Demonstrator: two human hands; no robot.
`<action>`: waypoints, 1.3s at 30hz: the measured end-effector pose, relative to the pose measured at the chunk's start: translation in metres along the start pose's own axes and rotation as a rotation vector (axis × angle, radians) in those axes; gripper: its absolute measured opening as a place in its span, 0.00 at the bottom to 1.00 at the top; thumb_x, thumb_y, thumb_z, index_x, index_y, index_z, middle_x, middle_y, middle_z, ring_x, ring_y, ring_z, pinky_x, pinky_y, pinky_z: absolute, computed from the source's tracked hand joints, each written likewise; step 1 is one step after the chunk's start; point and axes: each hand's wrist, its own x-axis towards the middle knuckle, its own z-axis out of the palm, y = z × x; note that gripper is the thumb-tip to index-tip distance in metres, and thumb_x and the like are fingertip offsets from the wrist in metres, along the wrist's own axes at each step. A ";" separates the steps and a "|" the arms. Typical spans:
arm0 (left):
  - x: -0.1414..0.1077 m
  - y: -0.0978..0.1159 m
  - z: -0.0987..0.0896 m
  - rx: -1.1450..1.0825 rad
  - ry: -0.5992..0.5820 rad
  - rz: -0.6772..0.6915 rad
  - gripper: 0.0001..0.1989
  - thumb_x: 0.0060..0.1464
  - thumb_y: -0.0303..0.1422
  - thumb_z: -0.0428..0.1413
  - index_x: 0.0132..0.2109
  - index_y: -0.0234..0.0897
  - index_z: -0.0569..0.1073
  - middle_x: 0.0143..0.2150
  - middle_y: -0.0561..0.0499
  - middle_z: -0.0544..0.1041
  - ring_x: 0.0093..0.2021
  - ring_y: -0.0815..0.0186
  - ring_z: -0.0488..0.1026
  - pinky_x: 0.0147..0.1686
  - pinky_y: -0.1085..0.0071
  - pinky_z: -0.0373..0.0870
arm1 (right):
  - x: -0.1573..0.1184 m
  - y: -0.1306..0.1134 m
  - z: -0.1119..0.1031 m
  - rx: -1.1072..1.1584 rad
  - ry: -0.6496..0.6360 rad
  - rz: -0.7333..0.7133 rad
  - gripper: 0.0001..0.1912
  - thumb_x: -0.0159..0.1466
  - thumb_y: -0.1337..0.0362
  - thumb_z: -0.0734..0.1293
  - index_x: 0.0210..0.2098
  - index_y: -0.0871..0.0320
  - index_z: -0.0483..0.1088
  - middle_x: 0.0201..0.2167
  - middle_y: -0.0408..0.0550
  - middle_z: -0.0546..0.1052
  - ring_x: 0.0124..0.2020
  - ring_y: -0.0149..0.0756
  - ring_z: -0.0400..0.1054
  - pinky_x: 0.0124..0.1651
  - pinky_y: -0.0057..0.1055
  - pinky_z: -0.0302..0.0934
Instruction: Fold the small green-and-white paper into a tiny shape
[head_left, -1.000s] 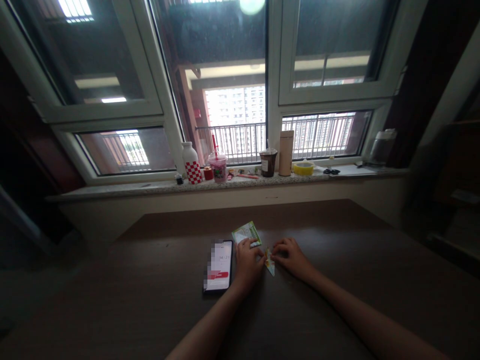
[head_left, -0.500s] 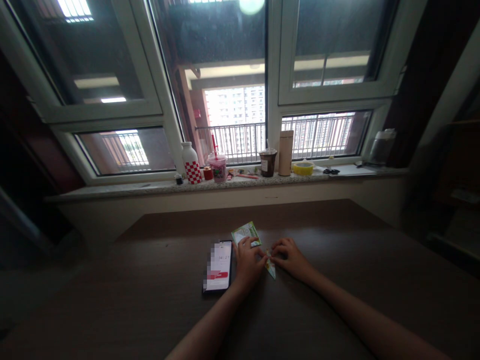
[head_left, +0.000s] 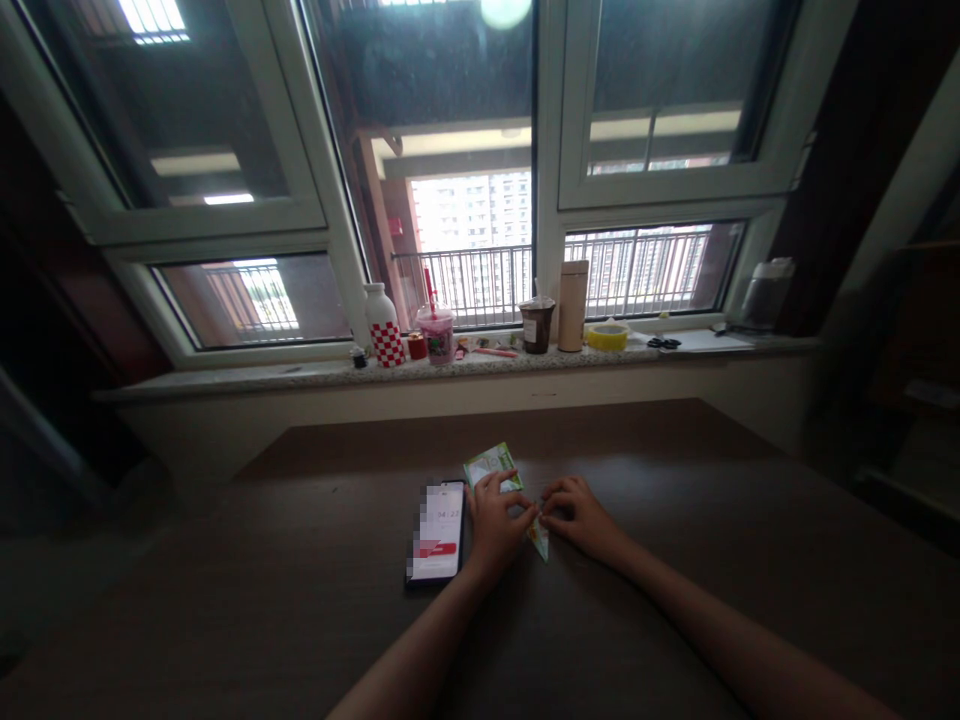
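Both hands meet near the middle of the dark brown wooden bench. The left hand and the right hand have their fingertips drawn together, pinching a small folded piece of green, yellow and white paper that lies between them on the bench top. Only its lower point shows; the rest is hidden under the fingers. A flat green and white printed packet lies just beyond the left hand, touching or nearly touching its fingers, and a black smartphone with a lit screen lies just beside that hand. The paper is small and the grip is at its edge, so a crooked pull could skew the crease or tear it, and a sideways elbow could shove the phone.
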 end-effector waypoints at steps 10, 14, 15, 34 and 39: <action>0.002 -0.003 -0.001 -0.070 0.040 -0.049 0.03 0.51 0.34 0.61 0.31 0.44 0.80 0.55 0.52 0.73 0.58 0.56 0.63 0.61 0.51 0.50 | 0.001 0.000 0.000 0.006 0.020 -0.018 0.01 0.55 0.66 0.72 0.29 0.54 0.77 0.40 0.48 0.73 0.48 0.41 0.62 0.53 0.38 0.57; 0.003 -0.004 0.000 -0.062 0.054 -0.028 0.03 0.51 0.35 0.61 0.33 0.46 0.81 0.55 0.52 0.73 0.58 0.56 0.62 0.63 0.48 0.46 | 0.001 0.001 0.002 0.014 0.043 -0.042 0.03 0.54 0.68 0.72 0.29 0.55 0.76 0.39 0.47 0.73 0.46 0.41 0.61 0.53 0.38 0.56; 0.003 -0.004 0.001 -0.052 0.057 -0.022 0.03 0.52 0.36 0.62 0.33 0.47 0.81 0.55 0.52 0.72 0.58 0.56 0.62 0.63 0.47 0.45 | 0.002 0.002 0.002 0.017 0.051 -0.048 0.03 0.55 0.68 0.72 0.28 0.55 0.75 0.39 0.47 0.73 0.46 0.41 0.61 0.52 0.38 0.56; 0.000 -0.006 0.000 0.095 -0.064 -0.062 0.11 0.57 0.41 0.55 0.33 0.48 0.82 0.58 0.53 0.72 0.61 0.51 0.57 0.64 0.42 0.39 | 0.000 0.001 -0.003 -0.055 0.050 0.040 0.02 0.54 0.68 0.72 0.26 0.54 0.76 0.36 0.47 0.75 0.46 0.41 0.61 0.51 0.36 0.56; -0.001 -0.006 0.001 0.133 -0.048 -0.061 0.13 0.56 0.43 0.55 0.30 0.47 0.82 0.58 0.53 0.72 0.62 0.50 0.56 0.63 0.40 0.38 | -0.001 0.000 -0.006 -0.079 0.031 0.028 0.05 0.56 0.64 0.71 0.24 0.54 0.76 0.37 0.46 0.76 0.47 0.42 0.61 0.53 0.38 0.55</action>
